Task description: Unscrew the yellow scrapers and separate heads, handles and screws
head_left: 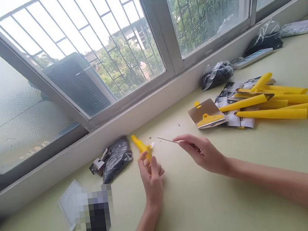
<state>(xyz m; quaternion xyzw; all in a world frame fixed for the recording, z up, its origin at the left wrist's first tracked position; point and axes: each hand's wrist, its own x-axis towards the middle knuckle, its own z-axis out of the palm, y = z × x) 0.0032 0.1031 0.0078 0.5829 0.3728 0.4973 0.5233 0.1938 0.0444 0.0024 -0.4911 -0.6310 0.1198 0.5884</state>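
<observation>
My left hand is closed on a yellow scraper part, pinching it between thumb and fingers, with its tube-like end pointing away from me. A small white piece shows beside it. In my right hand is a thin screwdriver; its slim metal shaft points left toward the scraper part without touching it, and its handle is mostly hidden by my fingers. Tiny screws lie on the table between the two, and another small metal bit lies farther right.
Yellow handles are piled on printed cards at the right, beside a carded yellow scraper head. Black items in a plastic bag and a small box lie left. Another bag rests by the window ledge.
</observation>
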